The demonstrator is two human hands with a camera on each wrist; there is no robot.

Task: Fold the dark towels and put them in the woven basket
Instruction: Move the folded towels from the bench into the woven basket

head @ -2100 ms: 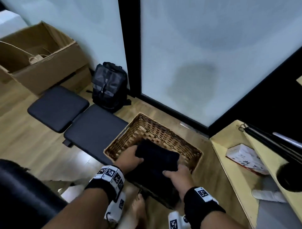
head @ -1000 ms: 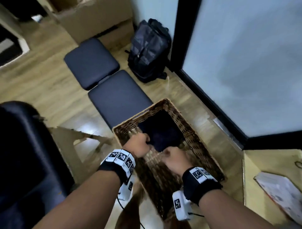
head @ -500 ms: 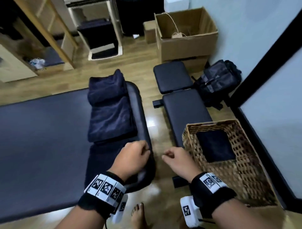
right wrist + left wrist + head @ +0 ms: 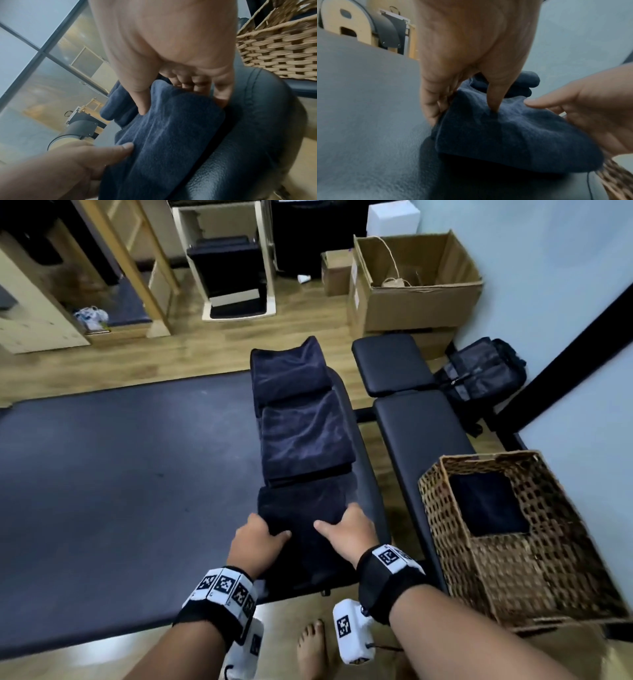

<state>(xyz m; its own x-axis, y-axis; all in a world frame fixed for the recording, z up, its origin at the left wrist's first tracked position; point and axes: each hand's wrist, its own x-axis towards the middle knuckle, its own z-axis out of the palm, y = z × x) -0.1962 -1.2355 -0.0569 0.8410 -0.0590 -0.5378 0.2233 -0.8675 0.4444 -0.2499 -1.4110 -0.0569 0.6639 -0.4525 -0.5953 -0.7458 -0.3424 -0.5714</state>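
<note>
Three folded dark towels lie in a row on the right end of the padded table (image 4: 120, 474). Both hands hold the nearest towel (image 4: 301, 508) by its sides. My left hand (image 4: 263, 534) pinches the left edge, thumb on top (image 4: 493, 102), fingers at the side. My right hand (image 4: 342, 522) grips the right edge, thumb on top (image 4: 142, 106), fingers curled round the edge. The middle towel (image 4: 305, 436) and far towel (image 4: 287, 371) lie untouched. The woven basket (image 4: 513, 570) stands on the floor to the right, with one dark towel (image 4: 486, 505) folded inside.
A black padded bench (image 4: 421, 433) runs between the table and the basket. Behind it are a backpack (image 4: 479, 374) and an open cardboard box (image 4: 418, 285). My bare foot (image 4: 311, 648) is on the wooden floor below the table edge.
Both hands left a towel in the basket and pulled out. The view swung left to the table, and the hands now hold the nearest towel there.
</note>
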